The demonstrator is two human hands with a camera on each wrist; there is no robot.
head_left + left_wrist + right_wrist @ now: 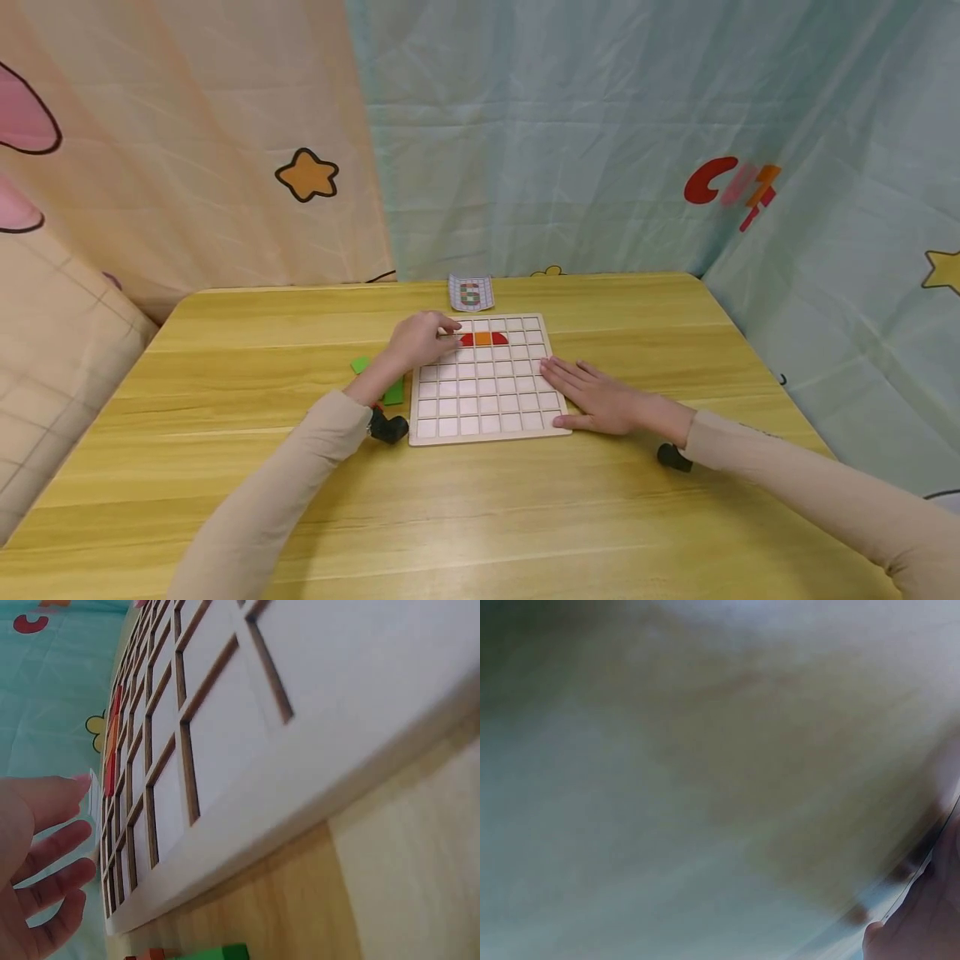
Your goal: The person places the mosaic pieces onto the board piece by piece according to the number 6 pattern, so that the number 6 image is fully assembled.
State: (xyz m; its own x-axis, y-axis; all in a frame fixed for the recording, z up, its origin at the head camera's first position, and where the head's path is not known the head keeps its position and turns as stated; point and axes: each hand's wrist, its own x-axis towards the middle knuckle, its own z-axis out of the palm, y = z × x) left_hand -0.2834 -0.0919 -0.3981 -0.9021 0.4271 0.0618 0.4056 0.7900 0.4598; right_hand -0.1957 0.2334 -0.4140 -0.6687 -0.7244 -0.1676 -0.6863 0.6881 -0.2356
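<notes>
A white grid board (pixel 487 406) with raised wooden lines lies on the table. In one row near its far side sit an orange square piece (pixel 483 338) and a red piece (pixel 500 338) with a rounded corner, plus another red piece (pixel 467 340) on the left. My left hand (pixel 422 340) hovers over the board's far left corner, fingertips close by the left red piece. In the left wrist view its fingers (pixel 56 844) are loosely bent with nothing between them. My right hand (pixel 596 398) rests with straight fingers on the board's right edge; the right wrist view is mostly blurred.
Green pieces (pixel 393 392) lie left of the board, partly hidden by my left forearm, with a bit of red beside them. A pattern card (pixel 471 293) showing a coloured figure lies behind the board. Printed curtains (pixel 525 167) stand behind the wooden table (pixel 465 517).
</notes>
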